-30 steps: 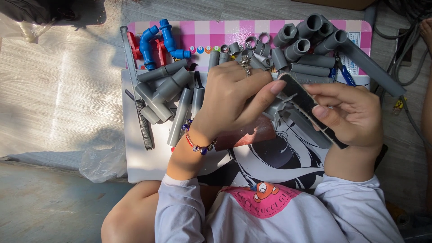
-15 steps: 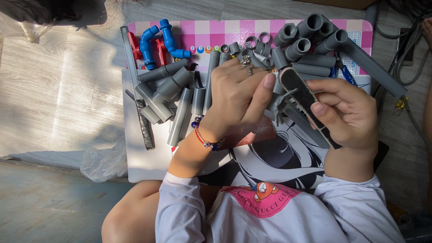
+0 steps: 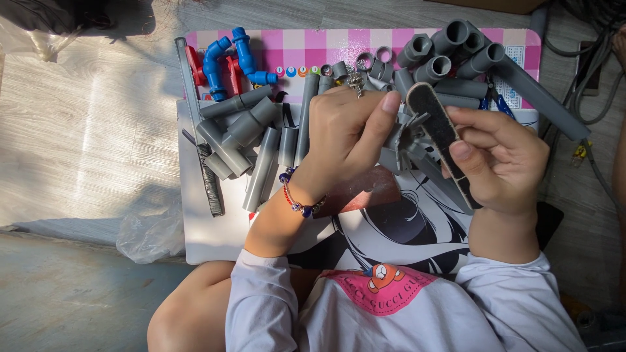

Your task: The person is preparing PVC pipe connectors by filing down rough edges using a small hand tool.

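Note:
My left hand [image 3: 345, 140] grips a small grey pipe fitting [image 3: 403, 133] over the middle of a white lap board [image 3: 208, 234]. My right hand [image 3: 499, 160] holds a flat dark sanding stick [image 3: 438, 124], its rounded tip resting against the fitting's right side. A beaded bracelet circles my left wrist [image 3: 297, 199]. Most of the fitting is hidden behind my left fingers.
Grey pipe pieces and elbows [image 3: 251, 140] lie piled left of my hands, more grey couplings [image 3: 450, 55] at the back right. Blue elbows [image 3: 228, 58] and a red part sit on a pink checked mat [image 3: 306, 45]. A hacksaw blade [image 3: 195, 124] lies left; cables [image 3: 587, 85] run right.
Both hands have shifted slightly up and away from me. The sanding stick has tilted more upright and slid along the fitting.

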